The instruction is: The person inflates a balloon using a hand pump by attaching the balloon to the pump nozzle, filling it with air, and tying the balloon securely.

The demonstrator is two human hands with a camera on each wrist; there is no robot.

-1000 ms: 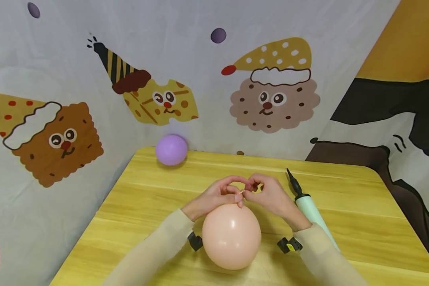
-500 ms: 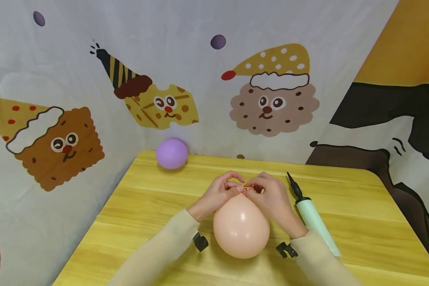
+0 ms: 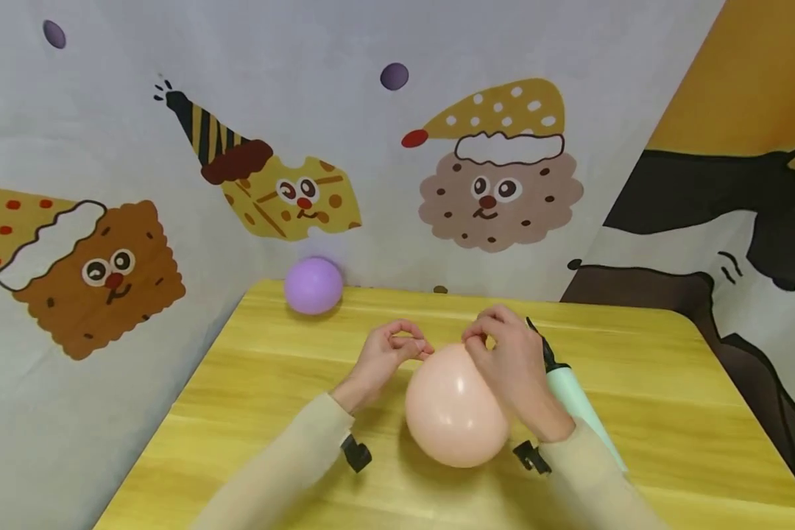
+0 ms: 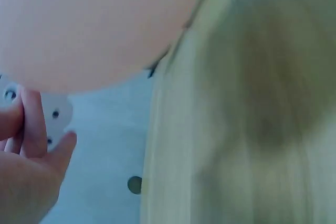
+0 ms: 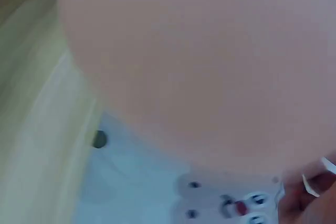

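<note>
A peach balloon (image 3: pixel 457 408) is inflated and held over the table in the head view; it fills much of both wrist views. My right hand (image 3: pixel 509 361) pinches it at the top, where the hand and the balloon's bulge hide the neck. At the balloon's upper left is my left hand (image 3: pixel 384 361), its fingers loosely bent and no object seen between them. In the left wrist view, the fingers of that hand (image 4: pixel 31 150) lie close to the balloon's edge; whether they touch it cannot be told.
A purple balloon (image 3: pixel 313 285) sits at the table's back left corner. On the right lies a mint-green hand pump (image 3: pixel 581 405) with a black nozzle, partly behind the right forearm. A cartoon-printed cloth (image 3: pixel 371 44) hangs behind the wooden table (image 3: pixel 238 412).
Both hands were together at the balloon's neck; the left has since drawn away to the left. The right hand stays at the balloon's top, and the balloon has shifted right and slightly up.
</note>
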